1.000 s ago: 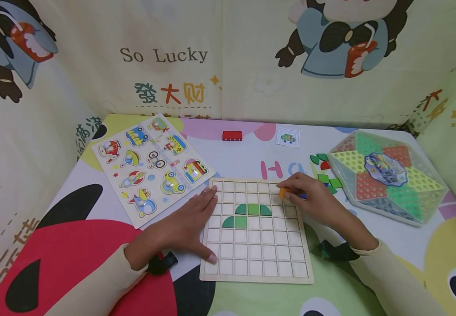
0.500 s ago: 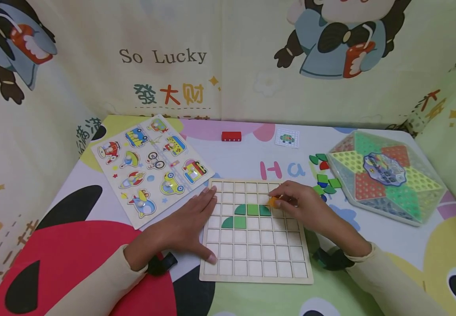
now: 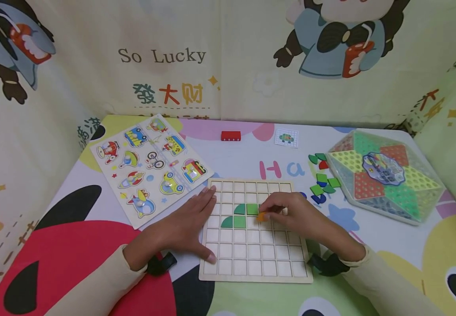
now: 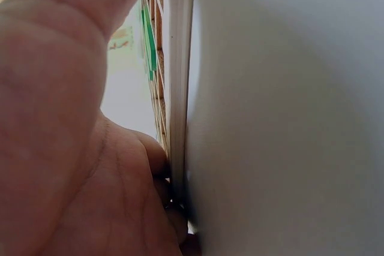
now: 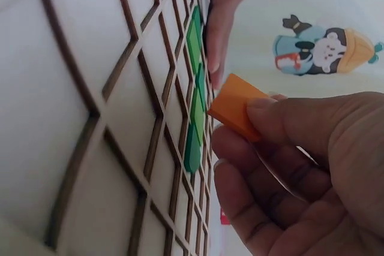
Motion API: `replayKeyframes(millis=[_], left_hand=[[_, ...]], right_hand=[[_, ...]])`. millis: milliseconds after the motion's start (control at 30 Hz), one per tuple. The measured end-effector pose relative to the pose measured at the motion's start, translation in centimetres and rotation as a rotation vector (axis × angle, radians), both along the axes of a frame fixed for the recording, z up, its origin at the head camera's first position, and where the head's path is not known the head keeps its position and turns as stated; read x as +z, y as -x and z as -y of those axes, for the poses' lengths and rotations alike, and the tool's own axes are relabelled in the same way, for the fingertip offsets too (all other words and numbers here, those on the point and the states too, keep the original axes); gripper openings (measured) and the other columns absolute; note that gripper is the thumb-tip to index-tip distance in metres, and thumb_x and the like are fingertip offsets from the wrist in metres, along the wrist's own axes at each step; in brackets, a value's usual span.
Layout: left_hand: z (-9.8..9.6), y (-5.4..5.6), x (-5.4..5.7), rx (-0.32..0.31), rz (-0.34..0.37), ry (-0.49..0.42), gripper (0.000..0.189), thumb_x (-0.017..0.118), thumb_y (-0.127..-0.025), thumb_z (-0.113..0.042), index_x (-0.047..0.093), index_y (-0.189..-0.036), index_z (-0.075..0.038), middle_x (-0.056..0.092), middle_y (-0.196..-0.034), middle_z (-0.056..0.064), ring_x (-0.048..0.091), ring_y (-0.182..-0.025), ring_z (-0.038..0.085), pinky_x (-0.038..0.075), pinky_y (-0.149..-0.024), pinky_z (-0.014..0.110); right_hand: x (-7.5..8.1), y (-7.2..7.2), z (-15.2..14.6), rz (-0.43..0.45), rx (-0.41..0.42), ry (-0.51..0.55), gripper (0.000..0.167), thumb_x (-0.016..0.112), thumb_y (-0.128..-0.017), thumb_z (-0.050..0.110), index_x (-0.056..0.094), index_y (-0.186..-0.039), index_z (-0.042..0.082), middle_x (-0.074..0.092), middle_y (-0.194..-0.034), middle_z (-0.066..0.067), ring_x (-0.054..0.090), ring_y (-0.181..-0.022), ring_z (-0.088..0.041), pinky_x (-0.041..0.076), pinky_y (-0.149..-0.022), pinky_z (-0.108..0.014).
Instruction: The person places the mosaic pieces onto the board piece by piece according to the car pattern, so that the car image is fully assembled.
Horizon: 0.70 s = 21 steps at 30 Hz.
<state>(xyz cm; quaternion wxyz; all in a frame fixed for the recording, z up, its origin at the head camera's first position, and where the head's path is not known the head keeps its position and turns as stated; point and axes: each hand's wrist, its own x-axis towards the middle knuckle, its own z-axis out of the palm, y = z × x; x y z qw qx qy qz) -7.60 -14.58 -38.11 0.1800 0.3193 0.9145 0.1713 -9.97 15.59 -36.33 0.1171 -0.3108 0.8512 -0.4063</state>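
Observation:
A wooden grid board (image 3: 255, 278) lies in front of me, with several green tiles set in its cells. Two are square tiles, and a rounded green tile (image 3: 239, 209) sits beside them. My right hand (image 3: 301, 215) pinches an orange square tile (image 5: 234, 103) between thumb and fingers, close over the cells beside the green tiles. It hides part of the green row in the head view. In the right wrist view the tile is tilted. My left hand (image 3: 184, 226) rests along the board's left edge, thumb and fingers spread, holding no tile.
Loose green, blue and red tiles (image 3: 316, 190) lie right of the board beside a clear-lidded hexagonal box (image 3: 421, 193). A vehicle picture board (image 3: 153, 175) lies at the left. Behind the grid board are a red block (image 3: 230, 136) and a small picture card (image 3: 286, 138).
My right hand has carried the orange tile left and nearer to me, from the board's upper right to beside the green squares. The left hand has stayed in place.

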Motion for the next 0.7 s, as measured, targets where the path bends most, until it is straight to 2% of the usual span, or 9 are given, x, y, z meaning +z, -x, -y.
replayKeyframes(millis=[233,467,700], left_hand=[[0.0,0.0,0.0,0.006,-0.006,-0.004,0.128,0.081,-0.061,-0.063,0.019,-0.154,-0.001,0.006,-0.162,0.012,0.0,-0.147,0.03,0.014,-0.116,0.049],[0.0,0.0,0.0,0.006,-0.003,-0.002,0.129,0.081,-0.061,-0.063,0.018,-0.154,-0.001,0.005,-0.162,0.012,0.0,-0.147,0.03,0.014,-0.116,0.049],[0.0,0.0,0.0,0.002,0.003,-0.006,0.128,0.081,-0.061,-0.063,0.018,-0.154,-0.001,0.005,-0.162,0.012,0.0,-0.147,0.031,0.014,-0.116,0.05]], right_hand=[[-0.3,-0.3,1.0,0.004,0.065,0.008,0.018,0.072,-0.086,0.001,0.075,-0.099,0.013,0.067,-0.093,0.01,0.058,-0.086,-0.01,0.053,-0.074,-0.025],[-0.4,-0.3,1.8,-0.023,0.066,-0.018,0.019,0.072,-0.086,0.0,0.076,-0.1,0.012,0.066,-0.093,0.009,0.058,-0.085,-0.009,0.053,-0.072,-0.024],[-0.8,-0.2,2.3,-0.032,0.072,-0.033,0.02,0.072,-0.086,-0.002,0.076,-0.099,0.012,0.067,-0.094,0.009,0.06,-0.087,-0.008,0.054,-0.076,-0.024]])
